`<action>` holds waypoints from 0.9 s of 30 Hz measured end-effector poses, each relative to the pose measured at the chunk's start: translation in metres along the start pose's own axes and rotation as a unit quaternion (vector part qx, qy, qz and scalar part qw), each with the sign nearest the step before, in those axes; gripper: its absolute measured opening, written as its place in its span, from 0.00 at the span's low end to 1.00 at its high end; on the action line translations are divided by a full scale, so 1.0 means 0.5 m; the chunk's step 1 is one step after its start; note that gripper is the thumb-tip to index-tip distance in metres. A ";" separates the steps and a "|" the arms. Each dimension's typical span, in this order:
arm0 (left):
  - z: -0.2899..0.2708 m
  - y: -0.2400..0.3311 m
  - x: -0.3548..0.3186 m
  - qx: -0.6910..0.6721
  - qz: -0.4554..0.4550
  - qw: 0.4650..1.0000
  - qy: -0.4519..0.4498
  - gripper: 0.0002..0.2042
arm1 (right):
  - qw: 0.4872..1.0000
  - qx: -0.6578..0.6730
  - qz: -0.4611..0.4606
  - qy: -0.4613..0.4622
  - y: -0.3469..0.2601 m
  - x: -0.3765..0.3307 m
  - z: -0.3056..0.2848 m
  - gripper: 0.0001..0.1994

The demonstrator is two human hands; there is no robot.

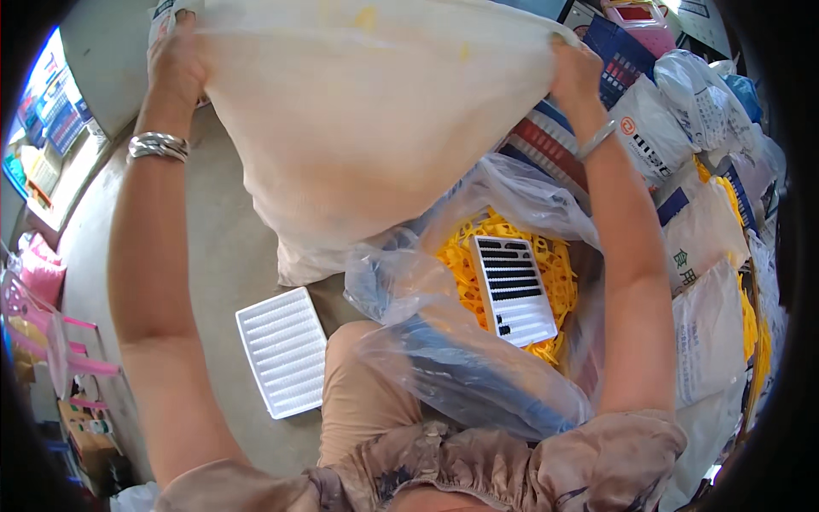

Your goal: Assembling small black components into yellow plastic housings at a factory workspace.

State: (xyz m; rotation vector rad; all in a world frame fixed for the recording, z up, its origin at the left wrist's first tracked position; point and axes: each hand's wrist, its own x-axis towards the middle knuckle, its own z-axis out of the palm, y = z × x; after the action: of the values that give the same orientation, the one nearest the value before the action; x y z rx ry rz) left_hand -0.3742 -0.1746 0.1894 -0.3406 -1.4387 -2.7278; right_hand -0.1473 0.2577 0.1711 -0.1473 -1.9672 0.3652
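A large white sack [358, 119] hangs stretched between my raised arms, its lower end sagging toward the floor. At its upper left edge, my left hand [177, 64] is closed on the fabric. My right hand [576, 70] grips the opposite upper corner. Below the sack, a clear plastic bag [409, 299] lies spread around a heap of small yellow plastic pieces [465, 277]. On that heap rests a white ridged tray [531, 318] partly filled with rows of black pieces. A second white ridged tray [281, 352], with no pieces in it, lies on the floor by my knee.
Packed white sacks [653, 128] and more yellow pieces [751, 320] are piled along the right. A pink plastic chair [51, 328] stands at the left on the grey floor [205, 256]. A pink box [640, 26] sits at the far right.
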 end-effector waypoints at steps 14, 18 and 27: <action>-0.043 0.030 -0.219 0.032 -0.028 0.996 -0.079 0.19 | 0.962 0.154 0.214 -0.068 -0.095 -0.106 -0.090 0.20; -0.058 0.019 -0.228 0.116 -0.056 0.989 -0.079 0.18 | 0.946 -0.208 -0.240 -0.069 -0.234 -0.086 -0.080 0.37; -0.019 0.010 -0.350 0.553 0.500 0.665 -0.042 0.21 | 0.769 0.022 -0.249 -0.588 -0.499 -0.225 -0.067 0.26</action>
State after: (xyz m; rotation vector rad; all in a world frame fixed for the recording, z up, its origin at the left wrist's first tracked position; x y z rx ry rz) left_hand -0.2044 -0.1971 0.1511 -0.8023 -1.7949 -0.7620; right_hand -0.0547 -0.0021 0.1657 0.8349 -3.0950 0.1252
